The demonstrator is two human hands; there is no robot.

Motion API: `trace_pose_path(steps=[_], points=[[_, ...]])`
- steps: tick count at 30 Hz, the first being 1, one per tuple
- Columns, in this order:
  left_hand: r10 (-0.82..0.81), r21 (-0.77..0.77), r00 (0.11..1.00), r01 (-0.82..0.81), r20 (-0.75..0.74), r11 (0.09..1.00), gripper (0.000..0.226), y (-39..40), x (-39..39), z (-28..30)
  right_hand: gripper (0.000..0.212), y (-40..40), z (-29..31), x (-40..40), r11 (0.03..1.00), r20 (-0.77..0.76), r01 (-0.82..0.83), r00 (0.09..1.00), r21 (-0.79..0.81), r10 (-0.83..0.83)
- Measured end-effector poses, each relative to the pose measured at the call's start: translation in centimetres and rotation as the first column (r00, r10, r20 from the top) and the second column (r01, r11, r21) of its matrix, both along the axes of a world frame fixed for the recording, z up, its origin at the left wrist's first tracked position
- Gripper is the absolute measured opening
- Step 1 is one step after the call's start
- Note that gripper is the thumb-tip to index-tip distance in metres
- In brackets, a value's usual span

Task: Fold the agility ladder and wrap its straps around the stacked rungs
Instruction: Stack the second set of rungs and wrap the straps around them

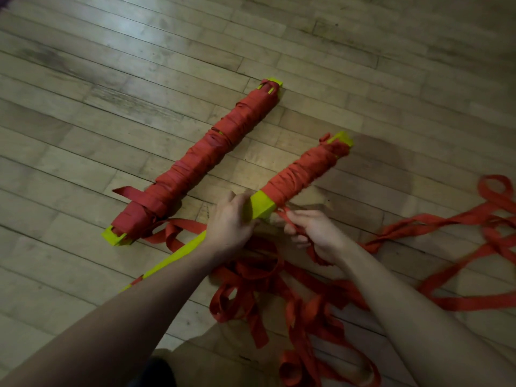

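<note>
Head view. Half-wrapped stack (304,169) held off the floor, tilted, far end up and away. Left hand (231,219) clamped round the bare yellow near end of the stack; right hand (315,233) just beside it, fingers pinching the strap (290,222) where it leaves the last turn. Finished bundle (201,163) left of the stack, flat on the floor, fully wound, one loose tail sticking out at its near end. One bare rung (173,258) running near-left of the stack, under the left forearm.

Risks, as judged:
- Slack in the pinched strap: last turns on the stack likely to loosen and slide toward the bare end.
- Strap pile (268,291) near of the stack, heaped in loops: likely to knot or twist when drawn, giving lumpy turns.
- Long run of strap right of the stack, looping away over the floor: may snag on itself.
- Bare rung tethered by strap: could drag or swing if pulled hard.

Floor (139,65): worn pale wood strips, scuffed, dull glare far-left of the stack. Dim room; nothing else visible.
</note>
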State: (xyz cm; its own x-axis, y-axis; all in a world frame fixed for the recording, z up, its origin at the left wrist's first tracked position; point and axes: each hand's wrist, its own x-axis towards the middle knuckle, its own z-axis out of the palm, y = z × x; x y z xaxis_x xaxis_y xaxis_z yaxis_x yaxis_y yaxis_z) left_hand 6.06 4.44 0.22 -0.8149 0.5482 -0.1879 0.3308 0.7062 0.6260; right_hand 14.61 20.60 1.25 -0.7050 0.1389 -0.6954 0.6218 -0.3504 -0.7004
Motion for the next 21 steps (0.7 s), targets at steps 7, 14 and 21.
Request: trace_pose_path(steps=[7,14,21], points=[[-0.091,0.114,0.992,0.1,-0.082,0.988,0.053,-0.6,-2.6,1.6,0.02,0.6,3.3,-1.9,0.997,-0.118,-0.012,0.993,-0.072,0.003],[-0.203,0.226,0.971,0.171,0.125,0.959,0.049,-1.3,-2.8,2.8,0.035,0.3,3.6,-2.6,0.995,-0.119,-0.045,0.992,-0.089,0.035],[-0.081,0.301,0.993,0.053,0.084,0.952,0.082,-1.2,-3.5,4.3,0.019,-0.9,5.3,-4.2,0.996,-0.255,0.042,0.965,-0.08,-0.061]])
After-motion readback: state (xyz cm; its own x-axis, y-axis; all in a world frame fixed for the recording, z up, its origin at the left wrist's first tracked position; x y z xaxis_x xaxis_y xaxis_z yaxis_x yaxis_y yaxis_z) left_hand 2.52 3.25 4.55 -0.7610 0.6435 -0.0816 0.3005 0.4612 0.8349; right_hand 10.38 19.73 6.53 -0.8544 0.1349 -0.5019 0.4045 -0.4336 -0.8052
